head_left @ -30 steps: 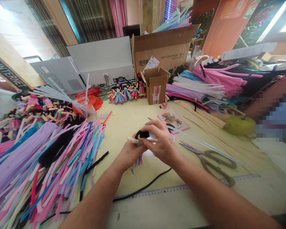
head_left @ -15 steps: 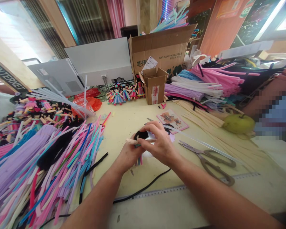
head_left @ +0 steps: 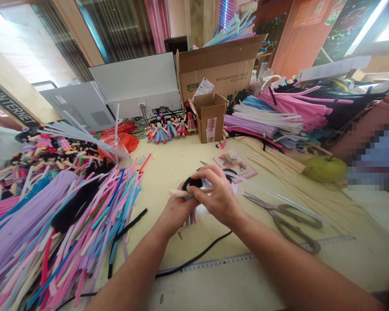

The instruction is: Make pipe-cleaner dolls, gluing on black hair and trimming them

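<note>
Both hands meet over the middle of the pale yellow table (head_left: 168, 164). My left hand (head_left: 176, 210) grips a small pipe-cleaner doll (head_left: 188, 187) from below; its black fuzzy head and a cream arm stick out to the left, and coloured legs hang under my fingers. My right hand (head_left: 218, 195) is closed over the doll from the right, its fingers pinching at the black head. A loose black pipe cleaner (head_left: 194, 258) curves across the table beneath my forearms.
A big heap of coloured pipe cleaners (head_left: 58, 224) fills the left. Scissors (head_left: 287, 221) lie right of my hands, a green pear (head_left: 325, 167) beyond them. Finished dolls (head_left: 170, 126), cardboard boxes (head_left: 210, 115) and more pipe-cleaner bundles (head_left: 278, 114) stand at the back. A ruler (head_left: 233, 259) lies near me.
Hands and doll have stayed almost in place; my fingers shifted slightly on the black head. The camera drifted a little.
</note>
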`<state>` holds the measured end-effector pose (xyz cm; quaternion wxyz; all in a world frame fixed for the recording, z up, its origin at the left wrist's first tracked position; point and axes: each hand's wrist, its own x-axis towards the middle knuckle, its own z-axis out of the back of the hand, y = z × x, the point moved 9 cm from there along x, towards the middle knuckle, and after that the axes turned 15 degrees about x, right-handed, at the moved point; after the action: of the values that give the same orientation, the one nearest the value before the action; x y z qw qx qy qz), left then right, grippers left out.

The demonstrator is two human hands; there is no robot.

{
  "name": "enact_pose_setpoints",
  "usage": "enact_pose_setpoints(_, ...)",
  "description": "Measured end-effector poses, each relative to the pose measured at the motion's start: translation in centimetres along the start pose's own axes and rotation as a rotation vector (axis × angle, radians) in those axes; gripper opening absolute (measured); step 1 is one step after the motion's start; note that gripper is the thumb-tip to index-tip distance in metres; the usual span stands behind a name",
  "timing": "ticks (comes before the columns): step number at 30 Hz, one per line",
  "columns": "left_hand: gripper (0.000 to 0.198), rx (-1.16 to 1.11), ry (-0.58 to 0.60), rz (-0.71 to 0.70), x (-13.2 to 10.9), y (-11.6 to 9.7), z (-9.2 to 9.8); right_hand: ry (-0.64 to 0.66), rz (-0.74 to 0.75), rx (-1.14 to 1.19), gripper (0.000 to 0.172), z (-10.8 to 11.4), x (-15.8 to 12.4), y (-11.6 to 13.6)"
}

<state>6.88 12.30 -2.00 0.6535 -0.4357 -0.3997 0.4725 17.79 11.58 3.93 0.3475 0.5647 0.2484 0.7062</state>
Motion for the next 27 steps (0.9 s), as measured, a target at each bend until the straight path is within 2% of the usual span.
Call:
enact_pose_setpoints(4,0.044,-0.049,-0.013,0.042,0.0,0.8,-0.1,-0.01,0.016,0.001,0.019,0.0,-0.1,0.0)
enact_pose_setpoints(9,0.043,-0.09,-0.013,0.047,-0.1,0.8,-0.3,-0.02,0.027,0.016,0.02,0.0,-0.2,-0.1)
enact_pose_setpoints(19,0.036,0.019,-0.078,0.062,0.1,1.4,0.3,-0.018,0.029,0.0,0.02,0.1,-0.2,-0.2)
enact_pose_setpoints(27,0.041,-0.001,-0.099,0.064,0.0,1.3,0.5,-0.026,0.037,-0.004,0.019,0.0,-0.1,-0.2)
